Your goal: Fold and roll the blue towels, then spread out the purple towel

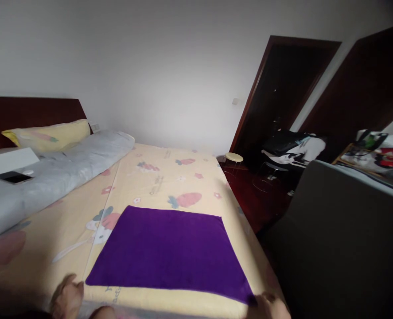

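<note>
A purple cloth [173,250] lies flat and spread out on the bed, its near edge towards me. My left hand [66,297] is beside the cloth's near left corner, its fingers loosely bent and a little apart. A small gap seems to separate its fingertips from the cloth. At the near right corner, my right hand [270,305] has its fingers closed on the cloth's edge; the hand is partly cut off by the frame and slightly blurred. Under the cloth is a pale yellow bedsheet [156,186] printed with strawberries, carrots and flowers.
A rolled grey quilt [70,177], a yellow pillow [58,136] and a dark tablet-like device [13,177] are on the left. Along the right stand a dark panel [336,248], a small round stool [234,157] and a seat piled with clothes [292,146]. My knee [103,313] shows below.
</note>
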A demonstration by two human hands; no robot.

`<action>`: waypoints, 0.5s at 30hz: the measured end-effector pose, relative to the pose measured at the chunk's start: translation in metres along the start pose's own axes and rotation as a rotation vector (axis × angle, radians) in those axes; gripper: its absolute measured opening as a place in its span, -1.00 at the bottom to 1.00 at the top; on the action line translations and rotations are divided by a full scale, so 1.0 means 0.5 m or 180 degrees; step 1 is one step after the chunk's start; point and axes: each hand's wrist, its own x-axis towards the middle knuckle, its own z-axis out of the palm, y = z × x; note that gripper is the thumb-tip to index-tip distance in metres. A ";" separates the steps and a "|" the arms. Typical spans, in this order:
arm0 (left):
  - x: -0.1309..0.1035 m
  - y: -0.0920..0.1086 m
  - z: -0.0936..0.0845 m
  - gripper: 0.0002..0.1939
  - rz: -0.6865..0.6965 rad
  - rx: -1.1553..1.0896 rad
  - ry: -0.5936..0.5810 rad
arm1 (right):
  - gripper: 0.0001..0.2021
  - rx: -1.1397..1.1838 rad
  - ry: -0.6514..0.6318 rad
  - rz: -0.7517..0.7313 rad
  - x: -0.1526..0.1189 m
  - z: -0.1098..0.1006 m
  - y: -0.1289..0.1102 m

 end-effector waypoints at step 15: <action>-0.328 0.078 0.401 -0.42 0.3476 0.1997 -0.1601 | -0.49 -0.1362 -0.1947 -0.2858 -0.319 0.468 -0.096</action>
